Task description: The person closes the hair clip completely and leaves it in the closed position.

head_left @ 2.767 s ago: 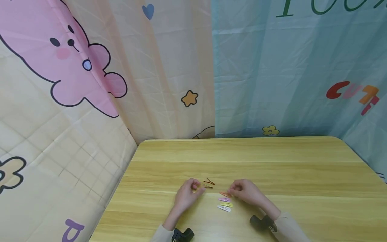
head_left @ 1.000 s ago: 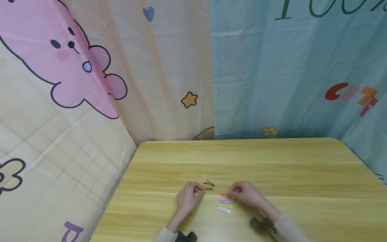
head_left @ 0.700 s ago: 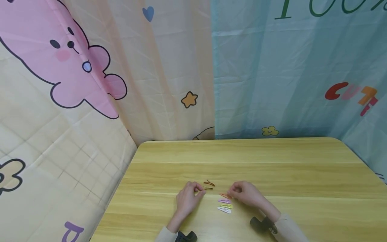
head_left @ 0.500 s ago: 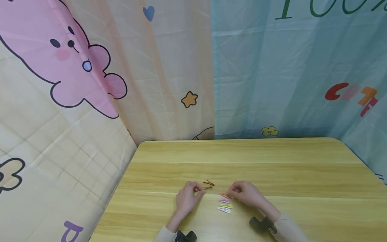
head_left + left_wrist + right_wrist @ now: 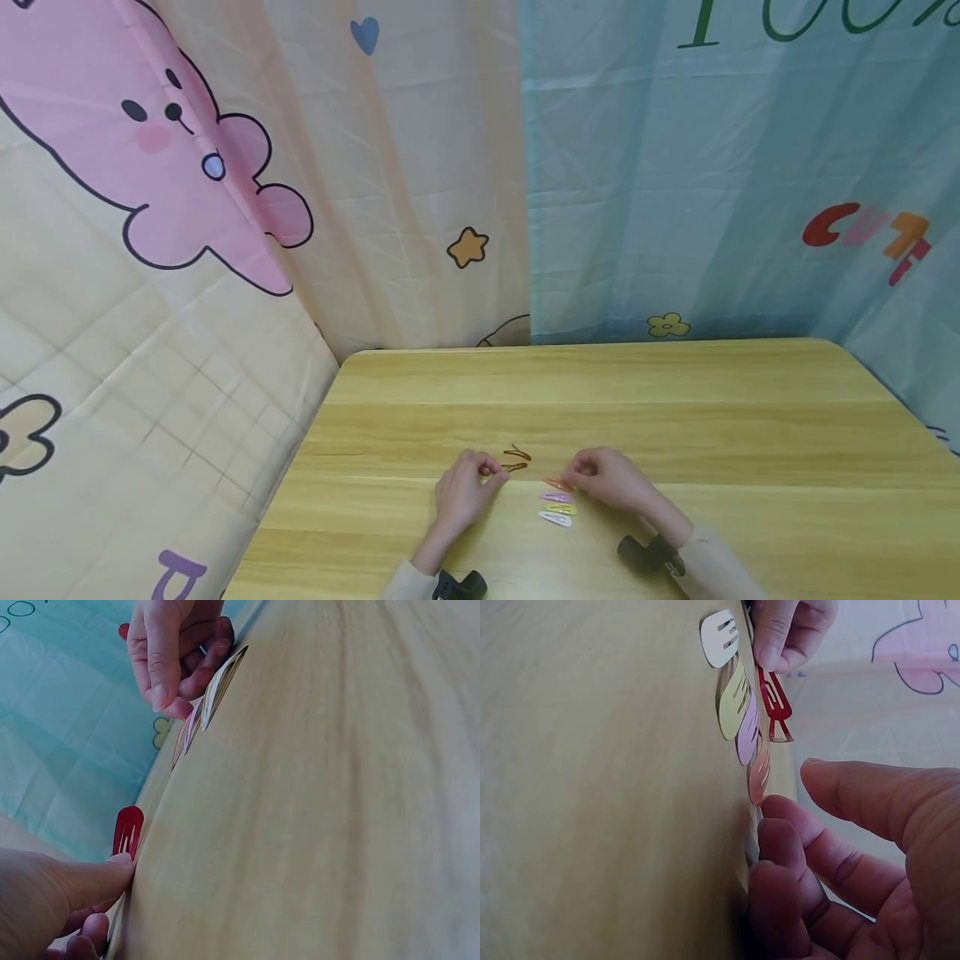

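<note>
Four clips (image 5: 730, 711) lay aligned by the slack, empty right hand (image 5: 609, 477); left hand (image 5: 462, 490) pinched a red clip (image 5: 129, 819), another (image 5: 520, 453) left beyond.

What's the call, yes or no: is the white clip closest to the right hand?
No, in the head view the orange clip lies nearest the right hand, with the white clip at the row's other end.
</note>
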Motion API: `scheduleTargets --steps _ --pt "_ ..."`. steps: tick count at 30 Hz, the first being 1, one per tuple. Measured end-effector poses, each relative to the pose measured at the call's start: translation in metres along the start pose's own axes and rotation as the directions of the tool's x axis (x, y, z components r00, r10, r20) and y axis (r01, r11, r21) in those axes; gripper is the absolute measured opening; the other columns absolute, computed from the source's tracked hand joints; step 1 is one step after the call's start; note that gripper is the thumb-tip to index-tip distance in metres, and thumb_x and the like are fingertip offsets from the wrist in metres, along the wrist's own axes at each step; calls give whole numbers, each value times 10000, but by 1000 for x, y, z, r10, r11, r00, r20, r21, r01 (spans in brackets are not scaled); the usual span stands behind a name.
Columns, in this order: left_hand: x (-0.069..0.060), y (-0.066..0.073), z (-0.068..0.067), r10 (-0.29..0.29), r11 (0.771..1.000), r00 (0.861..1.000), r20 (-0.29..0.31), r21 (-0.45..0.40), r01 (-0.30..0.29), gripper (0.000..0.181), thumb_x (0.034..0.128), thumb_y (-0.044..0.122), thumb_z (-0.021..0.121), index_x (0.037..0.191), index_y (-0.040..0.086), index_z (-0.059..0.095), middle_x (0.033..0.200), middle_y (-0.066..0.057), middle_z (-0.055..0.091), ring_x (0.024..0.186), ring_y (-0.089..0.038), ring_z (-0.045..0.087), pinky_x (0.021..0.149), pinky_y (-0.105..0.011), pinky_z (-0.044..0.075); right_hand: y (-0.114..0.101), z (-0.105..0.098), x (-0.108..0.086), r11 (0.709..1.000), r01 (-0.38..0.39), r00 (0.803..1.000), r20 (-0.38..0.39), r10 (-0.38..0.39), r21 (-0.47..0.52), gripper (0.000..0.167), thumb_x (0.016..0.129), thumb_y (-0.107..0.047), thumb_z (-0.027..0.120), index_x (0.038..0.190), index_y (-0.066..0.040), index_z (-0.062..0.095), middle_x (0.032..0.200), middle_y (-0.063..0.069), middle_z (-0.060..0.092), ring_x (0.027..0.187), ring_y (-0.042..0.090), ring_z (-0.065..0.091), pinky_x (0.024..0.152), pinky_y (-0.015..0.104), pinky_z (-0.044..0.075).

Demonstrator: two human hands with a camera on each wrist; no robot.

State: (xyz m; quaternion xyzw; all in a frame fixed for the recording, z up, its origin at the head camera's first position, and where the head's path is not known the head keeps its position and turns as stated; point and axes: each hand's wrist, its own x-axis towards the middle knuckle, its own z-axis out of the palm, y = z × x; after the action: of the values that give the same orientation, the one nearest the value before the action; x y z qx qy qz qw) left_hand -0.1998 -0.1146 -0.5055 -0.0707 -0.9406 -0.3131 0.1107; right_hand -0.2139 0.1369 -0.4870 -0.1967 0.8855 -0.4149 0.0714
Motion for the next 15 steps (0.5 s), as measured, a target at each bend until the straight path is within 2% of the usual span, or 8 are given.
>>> scheduleTargets --steps 6,15 --pt "1 -1 -3 -23 999 999 30 -39 24 136 808 333 743 766 242 652 788 111 530 670 -53 479 576 -273 365 0 0 0 1000 5 1000 -1 -5 12 131 894 -226 662 798 -138 651 643 -58 557 493 69 466 442 231 378" --pt "4 -2 -9 -19 994 997 76 -101 27 147 830 327 727 772 213 655 763 112 531 625 -57 459 533 -262 361 0 1 0 1000 18 1000 -7 -18 16 142 894 -236 664 798 -131 655 641 -60 560 492 60 467 446 227 379"
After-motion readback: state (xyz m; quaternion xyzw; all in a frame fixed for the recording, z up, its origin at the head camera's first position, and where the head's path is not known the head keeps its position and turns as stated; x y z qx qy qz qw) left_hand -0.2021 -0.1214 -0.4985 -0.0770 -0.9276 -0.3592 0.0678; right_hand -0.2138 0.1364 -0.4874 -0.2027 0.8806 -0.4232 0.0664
